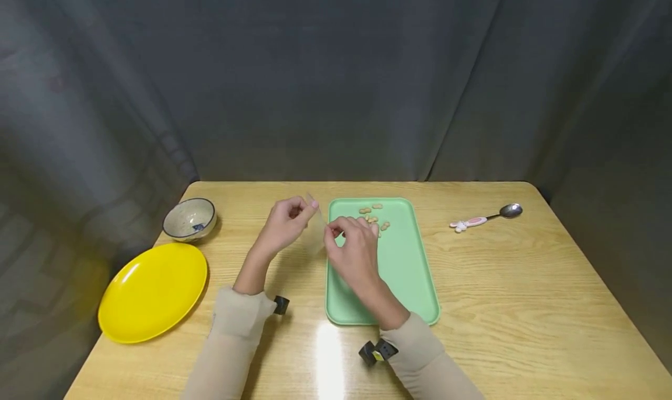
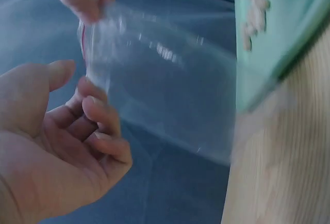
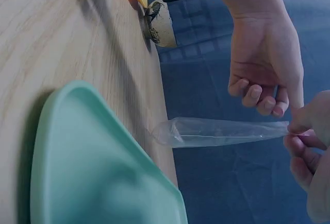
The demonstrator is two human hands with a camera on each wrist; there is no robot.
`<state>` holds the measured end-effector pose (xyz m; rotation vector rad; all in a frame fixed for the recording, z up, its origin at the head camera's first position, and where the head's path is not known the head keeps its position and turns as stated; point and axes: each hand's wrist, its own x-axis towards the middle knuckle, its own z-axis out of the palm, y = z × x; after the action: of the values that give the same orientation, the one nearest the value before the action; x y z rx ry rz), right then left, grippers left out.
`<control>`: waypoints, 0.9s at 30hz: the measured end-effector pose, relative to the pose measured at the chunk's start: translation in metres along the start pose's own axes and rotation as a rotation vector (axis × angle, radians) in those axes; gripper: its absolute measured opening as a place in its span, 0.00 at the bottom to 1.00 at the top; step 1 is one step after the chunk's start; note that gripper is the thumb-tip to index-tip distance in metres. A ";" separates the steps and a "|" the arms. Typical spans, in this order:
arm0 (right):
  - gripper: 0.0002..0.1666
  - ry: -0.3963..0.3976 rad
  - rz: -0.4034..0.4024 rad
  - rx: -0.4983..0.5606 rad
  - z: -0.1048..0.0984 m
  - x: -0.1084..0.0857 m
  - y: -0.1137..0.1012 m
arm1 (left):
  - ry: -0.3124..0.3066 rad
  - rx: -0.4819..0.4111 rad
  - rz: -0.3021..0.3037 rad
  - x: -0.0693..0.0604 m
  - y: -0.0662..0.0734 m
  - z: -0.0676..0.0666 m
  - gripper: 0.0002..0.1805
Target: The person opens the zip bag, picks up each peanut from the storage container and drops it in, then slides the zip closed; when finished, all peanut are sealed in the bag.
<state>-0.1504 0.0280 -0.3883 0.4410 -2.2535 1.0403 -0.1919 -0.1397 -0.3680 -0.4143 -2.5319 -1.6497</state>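
Between the two hands hangs a clear plastic zip bag (image 1: 316, 237), its reddish seal strip showing in the left wrist view. My right hand (image 1: 357, 251) pinches one corner of the bag's mouth between thumb and fingers. At the other end of the mouth is my left hand (image 1: 283, 222), its fingers curled at the bag's edge; the left wrist view shows its thumb (image 2: 63, 73) a little apart from the fingertips. No contents are visible in the bag. Several peanuts in their shells (image 1: 385, 225) lie on the green tray (image 1: 404, 272), partly hidden behind the right hand.
On the left stand a patterned bowl (image 1: 181, 219) and, nearer, a yellow plate (image 1: 152, 295). A spoon (image 1: 475, 221) with a pink and white rabbit handle lies on the right of the wooden table (image 1: 514, 306). Dark curtains (image 1: 325, 85) hang behind.
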 end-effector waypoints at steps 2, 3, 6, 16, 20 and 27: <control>0.05 0.004 -0.007 0.004 0.000 0.000 0.000 | -0.044 -0.039 -0.035 -0.002 0.001 0.003 0.19; 0.04 0.003 -0.011 0.005 -0.001 0.000 0.000 | -0.053 -0.060 -0.053 -0.002 0.001 0.005 0.19; 0.04 -0.007 -0.019 0.008 0.000 -0.001 0.001 | -0.056 -0.112 -0.091 -0.005 -0.001 0.008 0.18; 0.02 -0.051 -0.019 0.013 0.003 -0.008 0.001 | -0.030 -0.175 -0.113 -0.009 -0.008 0.009 0.16; 0.03 -0.058 0.019 0.043 0.002 -0.007 0.002 | -0.072 -0.219 -0.082 -0.009 -0.008 0.009 0.15; 0.09 -0.147 0.172 0.222 -0.002 0.005 0.001 | -0.144 -0.272 -0.023 -0.009 -0.006 0.009 0.13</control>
<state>-0.1539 0.0304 -0.3844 0.4339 -2.3466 1.3963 -0.1839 -0.1352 -0.3789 -0.5456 -2.4198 -2.0524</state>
